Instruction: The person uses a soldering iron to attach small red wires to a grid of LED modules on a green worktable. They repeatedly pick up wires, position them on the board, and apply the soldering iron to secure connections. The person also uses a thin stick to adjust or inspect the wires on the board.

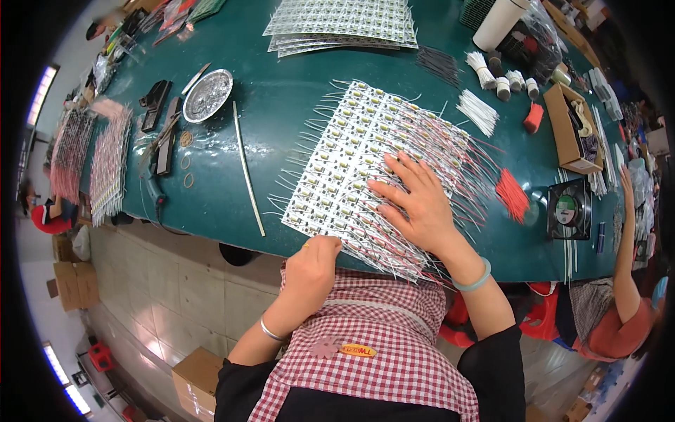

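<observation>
A white circuit board panel (336, 151) lies at a slant on the table in front of me, set with rows of small yellow-green parts. Thin white and red wires (460, 165) bristle from its right half, and pale wires stick out past its left edge. My left hand (311, 271) is closed in a pinch at the panel's near edge, by its lower left corner. What the fingertips hold there is hidden. My right hand (418, 204) rests flat on the wired part of the panel, with its fingers spread.
More panels (341, 24) are stacked at the far side. Bundles of white wires (478, 112), black wires (439, 65) and red wires (512, 195) lie to the right, near a small fan (569, 209). At left are a metal bowl (208, 96) and a soldering iron (156, 193). Another person works at far right.
</observation>
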`<state>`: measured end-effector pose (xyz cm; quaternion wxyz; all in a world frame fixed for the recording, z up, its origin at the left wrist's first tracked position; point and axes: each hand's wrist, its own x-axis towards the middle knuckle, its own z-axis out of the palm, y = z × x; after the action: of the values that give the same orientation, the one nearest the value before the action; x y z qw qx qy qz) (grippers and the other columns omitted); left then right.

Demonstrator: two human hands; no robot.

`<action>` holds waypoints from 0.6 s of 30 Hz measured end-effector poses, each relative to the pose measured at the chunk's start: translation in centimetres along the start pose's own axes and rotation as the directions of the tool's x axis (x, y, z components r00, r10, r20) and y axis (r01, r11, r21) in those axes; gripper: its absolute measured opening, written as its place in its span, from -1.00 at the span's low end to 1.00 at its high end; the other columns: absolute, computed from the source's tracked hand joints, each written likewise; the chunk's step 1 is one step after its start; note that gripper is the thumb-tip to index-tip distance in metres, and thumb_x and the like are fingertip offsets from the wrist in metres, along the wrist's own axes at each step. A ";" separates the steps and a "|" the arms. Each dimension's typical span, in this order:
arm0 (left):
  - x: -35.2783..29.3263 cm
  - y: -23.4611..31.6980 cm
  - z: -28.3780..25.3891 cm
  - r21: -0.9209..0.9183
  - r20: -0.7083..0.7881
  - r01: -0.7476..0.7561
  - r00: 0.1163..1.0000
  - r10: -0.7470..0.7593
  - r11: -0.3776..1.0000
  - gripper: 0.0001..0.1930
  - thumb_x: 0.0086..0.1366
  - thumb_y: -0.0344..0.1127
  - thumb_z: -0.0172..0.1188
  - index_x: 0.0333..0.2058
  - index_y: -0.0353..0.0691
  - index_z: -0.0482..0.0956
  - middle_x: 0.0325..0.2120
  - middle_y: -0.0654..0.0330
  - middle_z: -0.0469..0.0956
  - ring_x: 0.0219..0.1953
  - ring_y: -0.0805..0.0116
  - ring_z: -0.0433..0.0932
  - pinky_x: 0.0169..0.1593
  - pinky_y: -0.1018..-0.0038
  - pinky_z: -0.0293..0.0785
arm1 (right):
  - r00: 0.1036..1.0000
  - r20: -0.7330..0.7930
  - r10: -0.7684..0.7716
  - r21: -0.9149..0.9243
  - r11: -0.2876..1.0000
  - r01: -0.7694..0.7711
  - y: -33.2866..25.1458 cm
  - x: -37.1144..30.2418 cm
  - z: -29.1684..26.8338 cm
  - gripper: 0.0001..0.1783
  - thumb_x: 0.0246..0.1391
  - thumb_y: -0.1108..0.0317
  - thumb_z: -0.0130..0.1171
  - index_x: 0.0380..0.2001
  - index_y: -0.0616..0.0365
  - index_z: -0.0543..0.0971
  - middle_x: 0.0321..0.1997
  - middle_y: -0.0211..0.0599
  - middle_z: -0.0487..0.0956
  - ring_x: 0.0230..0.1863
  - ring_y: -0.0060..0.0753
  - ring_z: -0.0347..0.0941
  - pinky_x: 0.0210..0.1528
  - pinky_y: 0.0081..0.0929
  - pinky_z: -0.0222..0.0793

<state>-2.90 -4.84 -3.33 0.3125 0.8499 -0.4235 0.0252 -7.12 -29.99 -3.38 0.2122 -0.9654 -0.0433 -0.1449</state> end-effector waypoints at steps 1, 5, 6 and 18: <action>-0.3 0.2 0.1 -0.009 0.022 -0.020 1.000 0.020 1.000 -0.86 0.23 -0.56 0.24 -0.26 -0.26 0.51 -0.36 0.06 0.58 -0.36 0.03 0.60 -0.32 0.29 0.53 | 1.000 -0.005 -0.003 0.000 1.000 0.003 -0.1 0.1 0.2 -0.58 0.17 0.11 0.24 0.11 -0.24 0.63 0.42 -0.14 0.37 0.47 0.03 0.17 0.47 0.06 0.02; -1.4 0.2 -0.3 -0.087 -0.018 -0.098 0.995 0.097 0.991 -0.81 0.22 -0.58 0.21 -0.17 -0.36 0.54 -0.25 0.00 0.60 -0.28 0.03 0.63 -0.27 0.31 0.57 | 1.000 -0.011 -0.003 -0.013 1.000 0.003 -0.3 0.2 0.5 -0.58 0.16 0.10 0.24 0.11 -0.24 0.63 0.42 -0.14 0.36 0.46 0.03 0.18 0.46 0.05 0.03; -1.5 0.0 -0.6 -0.116 -0.059 -0.120 0.992 0.114 0.986 -0.78 0.21 -0.58 0.20 -0.14 -0.41 0.55 -0.22 -0.02 0.60 -0.25 0.04 0.63 -0.25 0.32 0.58 | 1.000 -0.010 0.000 -0.020 1.000 0.000 -0.4 0.2 0.6 -0.58 0.16 0.09 0.24 0.11 -0.24 0.63 0.42 -0.14 0.36 0.46 0.03 0.19 0.46 0.05 0.03; -3.0 -1.6 -0.9 0.082 0.048 -0.095 0.995 0.091 0.992 -0.54 0.10 -0.67 0.12 0.04 -0.48 0.56 -0.08 -0.14 0.58 -0.12 -0.09 0.60 -0.11 0.18 0.57 | 0.998 -0.057 0.002 0.046 0.999 0.001 0.1 0.3 1.9 -0.57 0.18 0.07 0.20 0.12 -0.21 0.60 0.40 -0.08 0.36 0.48 0.06 0.15 0.48 0.13 0.00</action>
<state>-3.43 -1.50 -4.36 0.2654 0.8421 -0.4679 0.0390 -6.35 -29.21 -5.01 0.2356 -0.9558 -0.0401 -0.1714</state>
